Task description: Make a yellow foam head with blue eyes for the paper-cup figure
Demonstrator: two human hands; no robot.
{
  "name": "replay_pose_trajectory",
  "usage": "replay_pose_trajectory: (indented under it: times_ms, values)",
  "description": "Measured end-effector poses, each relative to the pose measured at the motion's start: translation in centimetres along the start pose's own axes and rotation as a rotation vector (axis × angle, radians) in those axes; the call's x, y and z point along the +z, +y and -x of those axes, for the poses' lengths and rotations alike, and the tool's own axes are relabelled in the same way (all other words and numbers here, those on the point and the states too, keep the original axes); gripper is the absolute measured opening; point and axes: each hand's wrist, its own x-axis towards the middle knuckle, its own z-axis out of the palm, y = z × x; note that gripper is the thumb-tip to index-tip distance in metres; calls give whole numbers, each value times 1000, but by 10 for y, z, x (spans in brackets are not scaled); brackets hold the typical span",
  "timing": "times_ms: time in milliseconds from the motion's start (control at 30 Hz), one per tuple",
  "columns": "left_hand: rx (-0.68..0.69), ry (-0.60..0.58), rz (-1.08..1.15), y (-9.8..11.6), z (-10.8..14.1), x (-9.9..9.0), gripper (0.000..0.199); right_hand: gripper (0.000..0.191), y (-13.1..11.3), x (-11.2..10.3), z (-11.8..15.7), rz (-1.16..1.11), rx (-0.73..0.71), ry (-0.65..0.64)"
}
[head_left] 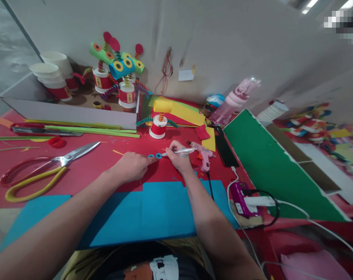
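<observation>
My right hand point(179, 156) is closed round a slim, whitish pen point(187, 151). Its tip meets a small blue paper ring point(158, 156) on the red tabletop. From the other side my left hand point(132, 166) reaches in, index finger stretched out beside that ring and the other fingers curled under. A second blue ring point(151, 156) lies by this fingertip; whether the finger touches it I cannot tell. Just beyond my hands stands a red-and-white paper cup figure point(158, 127) with a yellow tube head and green folded-paper arms.
Large scissors point(62, 161) lie at the left. A pink glue gun point(205, 156), a black phone point(225, 147) and a purple power adapter point(244, 199) with cables are at the right. Behind, an open box point(83, 112) holds finished figures; blue sheets point(161, 212) line the near edge.
</observation>
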Motion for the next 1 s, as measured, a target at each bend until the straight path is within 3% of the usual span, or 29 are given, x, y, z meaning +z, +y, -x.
replay_pose_trajectory:
  times_ms: [1000]
  values:
    - [7,12,-36,0,0,-1,56,23,1,3,1,115,-48,29]
